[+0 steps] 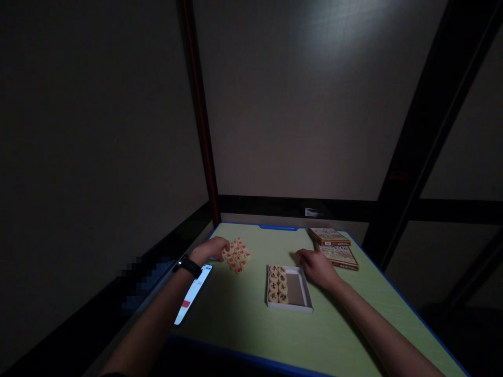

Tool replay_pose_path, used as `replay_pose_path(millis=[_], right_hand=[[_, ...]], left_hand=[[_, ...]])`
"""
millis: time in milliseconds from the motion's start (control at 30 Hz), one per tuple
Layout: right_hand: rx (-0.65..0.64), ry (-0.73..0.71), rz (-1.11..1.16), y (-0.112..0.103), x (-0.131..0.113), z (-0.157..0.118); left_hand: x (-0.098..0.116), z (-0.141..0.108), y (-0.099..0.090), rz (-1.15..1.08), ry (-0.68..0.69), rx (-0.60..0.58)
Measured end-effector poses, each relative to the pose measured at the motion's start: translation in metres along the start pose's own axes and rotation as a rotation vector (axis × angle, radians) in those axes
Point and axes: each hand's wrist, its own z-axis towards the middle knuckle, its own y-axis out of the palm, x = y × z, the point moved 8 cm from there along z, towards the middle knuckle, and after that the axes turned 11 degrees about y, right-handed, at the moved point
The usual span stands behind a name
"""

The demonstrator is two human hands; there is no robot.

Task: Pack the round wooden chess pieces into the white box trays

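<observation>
My left hand (214,248), with a dark watch on its wrist, is at the left edge of a cluster of round pieces with red characters (238,256). Its fingers are bent beside the nearest pieces, and whether it grips one is too small to tell. My right hand (313,263) rests by the upper right corner of an open white box (309,298), its fingers curled, their tips hidden or too small to make out. Round pieces with black characters (278,285) lie in two columns in the left part of the box; the right part shows bare brown bottom.
A lit phone (193,296) lies at the left edge of the green table (251,332). Two flat printed boxes (338,255) overlap at the back right, close beyond my right hand. Grey walls with dark beams stand behind the table.
</observation>
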Motion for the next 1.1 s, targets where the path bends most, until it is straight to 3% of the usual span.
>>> replay_pose_path(millis=[167, 400, 1100], right_hand=[[-0.04, 0.014, -0.031, 0.002, -0.002, -0.001], [-0.036, 0.026, -0.074, 0.001, -0.001, -0.001], [-0.046, 0.013, -0.087, 0.0, -0.009, -0.005]], left_hand=[[0.011, -0.003, -0.002, 0.032, 0.048, 0.073], [-0.002, -0.01, -0.006, 0.015, -0.027, 0.114], [0.034, -0.001, -0.007, 0.02, -0.009, 0.068]])
